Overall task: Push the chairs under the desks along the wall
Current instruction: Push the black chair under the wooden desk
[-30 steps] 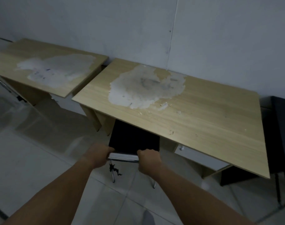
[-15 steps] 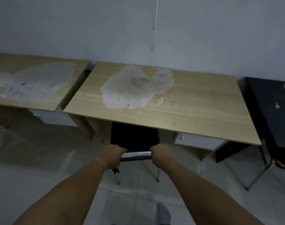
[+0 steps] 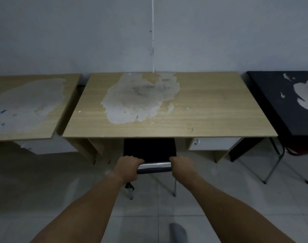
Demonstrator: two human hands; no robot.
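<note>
Gripping the chrome top rail of the black metal-legged chair (image 3: 149,151), left hand (image 3: 127,168) and right hand (image 3: 182,166) both have fingers curled tight around it. Seat's mostly tucked under the light wooden bench with the peeled grey patch (image 3: 211,109), against the wall.

A plain grey-white wall (image 3: 79,32) fills the upper half, with a thin white vertical line (image 3: 152,41) running down it. The floor (image 3: 44,190) is pale glossy tile with faint grout lines. At the far right stands a black table (image 3: 272,95) with a worn pale patch. The light is dim.
</note>
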